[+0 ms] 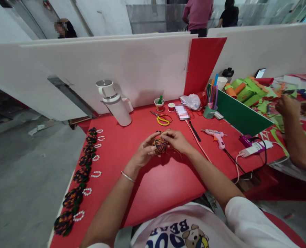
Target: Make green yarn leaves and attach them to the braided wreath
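Both hands meet over the red tabletop (pixel 158 186); the left hand (pixel 144 151) cups a yarn ball (pixel 160 145) from the left; the right hand (pixel 175 139) pinches its top.

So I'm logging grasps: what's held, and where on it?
A multicoloured yarn bundle, pinched between both hands: left hand on its left side, right hand on its top right.

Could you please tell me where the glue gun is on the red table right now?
In the head view, the glue gun lies on the red table to the right of the right hand, between a black pen and the white power strip.
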`<action>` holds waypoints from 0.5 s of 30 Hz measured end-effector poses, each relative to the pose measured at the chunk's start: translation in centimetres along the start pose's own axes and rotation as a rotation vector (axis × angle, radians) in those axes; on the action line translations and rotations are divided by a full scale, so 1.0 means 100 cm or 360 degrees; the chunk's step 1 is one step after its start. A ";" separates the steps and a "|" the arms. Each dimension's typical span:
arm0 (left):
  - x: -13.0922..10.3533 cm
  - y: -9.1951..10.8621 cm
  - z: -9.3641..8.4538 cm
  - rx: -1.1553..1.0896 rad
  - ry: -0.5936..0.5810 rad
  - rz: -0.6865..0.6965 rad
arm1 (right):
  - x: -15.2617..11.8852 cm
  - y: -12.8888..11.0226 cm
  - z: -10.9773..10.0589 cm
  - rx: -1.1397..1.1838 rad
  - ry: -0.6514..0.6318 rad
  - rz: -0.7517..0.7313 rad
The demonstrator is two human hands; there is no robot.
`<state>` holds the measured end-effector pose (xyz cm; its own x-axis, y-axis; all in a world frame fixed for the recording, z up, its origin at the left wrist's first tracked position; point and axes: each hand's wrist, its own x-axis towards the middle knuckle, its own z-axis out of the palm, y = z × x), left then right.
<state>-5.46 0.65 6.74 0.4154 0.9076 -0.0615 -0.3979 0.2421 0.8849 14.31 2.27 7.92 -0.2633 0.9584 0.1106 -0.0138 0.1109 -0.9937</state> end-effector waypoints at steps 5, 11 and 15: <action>0.004 0.002 0.002 -0.0074 0.0099 -0.0052 | -0.010 0.001 -0.010 -0.0258 -0.0032 -0.0283; 0.021 0.001 0.012 -0.0051 0.0316 0.0029 | -0.010 0.003 -0.001 -0.0467 0.0087 -0.0325; 0.034 0.002 0.015 -0.0080 0.0395 0.0052 | 0.006 0.008 0.005 -0.0604 0.0334 -0.0398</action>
<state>-2.92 3.25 7.44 0.1907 0.9701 -0.1502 -0.4507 0.2225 0.8645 13.69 2.78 7.16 -0.0967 0.9180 0.3845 0.3105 0.3949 -0.8647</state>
